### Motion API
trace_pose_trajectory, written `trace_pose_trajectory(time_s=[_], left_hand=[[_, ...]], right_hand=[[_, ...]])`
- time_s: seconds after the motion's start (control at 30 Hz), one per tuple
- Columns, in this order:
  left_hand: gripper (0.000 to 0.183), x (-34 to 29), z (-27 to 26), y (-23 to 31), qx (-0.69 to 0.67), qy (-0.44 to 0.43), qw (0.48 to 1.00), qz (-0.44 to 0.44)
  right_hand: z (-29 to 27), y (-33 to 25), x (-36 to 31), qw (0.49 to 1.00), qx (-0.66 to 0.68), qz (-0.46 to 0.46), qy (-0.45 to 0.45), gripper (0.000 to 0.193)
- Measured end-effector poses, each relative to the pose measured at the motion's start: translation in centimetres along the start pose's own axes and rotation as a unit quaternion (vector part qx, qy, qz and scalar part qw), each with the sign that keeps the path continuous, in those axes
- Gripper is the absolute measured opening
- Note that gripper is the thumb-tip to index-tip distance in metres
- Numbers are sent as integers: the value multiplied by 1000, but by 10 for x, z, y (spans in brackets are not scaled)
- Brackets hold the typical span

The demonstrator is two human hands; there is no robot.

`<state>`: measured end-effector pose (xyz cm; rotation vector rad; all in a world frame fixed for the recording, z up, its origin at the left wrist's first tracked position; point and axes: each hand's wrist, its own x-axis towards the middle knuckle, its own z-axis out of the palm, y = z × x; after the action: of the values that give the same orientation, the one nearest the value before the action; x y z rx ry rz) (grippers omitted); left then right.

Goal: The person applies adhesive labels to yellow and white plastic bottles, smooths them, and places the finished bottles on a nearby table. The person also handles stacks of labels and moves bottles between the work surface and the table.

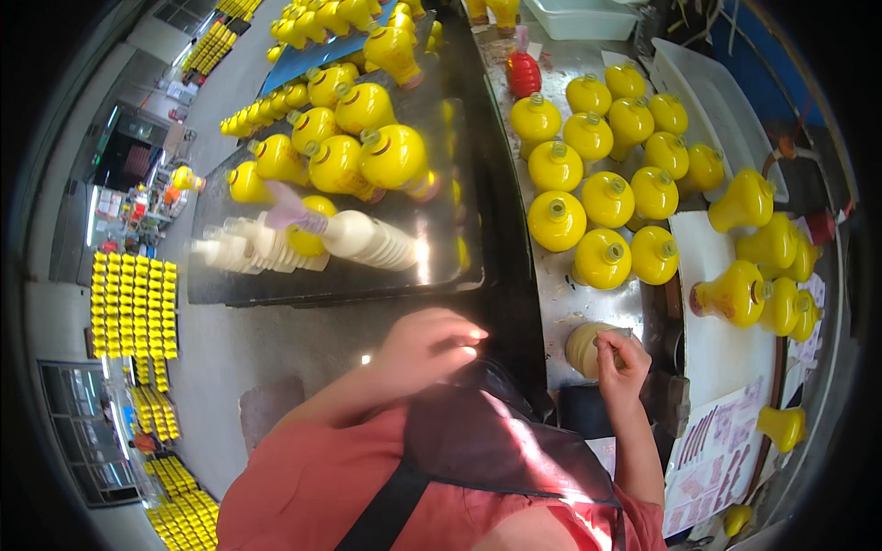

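Presently, one cream ribbed vessel (581, 352), standing on a metal-topped bench (557, 310). Right hand (625, 360): fingertips pinched together at the vessel's right edge; anything gripped, too small to tell. Left hand (427, 344): fingers loosely curled, well left of the vessel. Glossy yellow bottles (603, 257), clustered beyond the vessel; red ribbed bottle (524, 73), farther beyond it.

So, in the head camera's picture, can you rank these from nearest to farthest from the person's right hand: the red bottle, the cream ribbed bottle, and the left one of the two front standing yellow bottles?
From the right hand:
1. Cream ribbed bottle: right at the hand, on its left.
2. Left front yellow bottle: ahead.
3. Red bottle: well ahead, toward the left.
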<state>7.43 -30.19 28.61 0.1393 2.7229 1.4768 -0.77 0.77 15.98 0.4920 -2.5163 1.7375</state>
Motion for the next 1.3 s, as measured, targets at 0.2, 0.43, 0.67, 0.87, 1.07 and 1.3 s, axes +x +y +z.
trace_pose_trajectory(time_s=[0.2,0.43,0.67,0.87,1.07,1.3], left_hand=[[20,-47,-43,3,14,96,995,-19],[11,-102,-108,-45,76,337,938,-20],[33,-136,-176,-104,66,544,836,-28],[56,-130,-222,-147,122,602,789,-21],[56,-109,-262,-158,112,476,871,-43],[19,-71,-247,-167,-67,553,828,-56]], right_hand=[[11,-78,39,989,0,-109,-98,10],[89,-199,99,949,-24,-107,-297,33],[209,-251,136,929,-139,-118,-322,68],[248,-265,152,925,-140,-121,-333,48],[258,-266,149,926,-132,-87,-343,38],[263,-255,141,945,-98,-52,-308,36]])
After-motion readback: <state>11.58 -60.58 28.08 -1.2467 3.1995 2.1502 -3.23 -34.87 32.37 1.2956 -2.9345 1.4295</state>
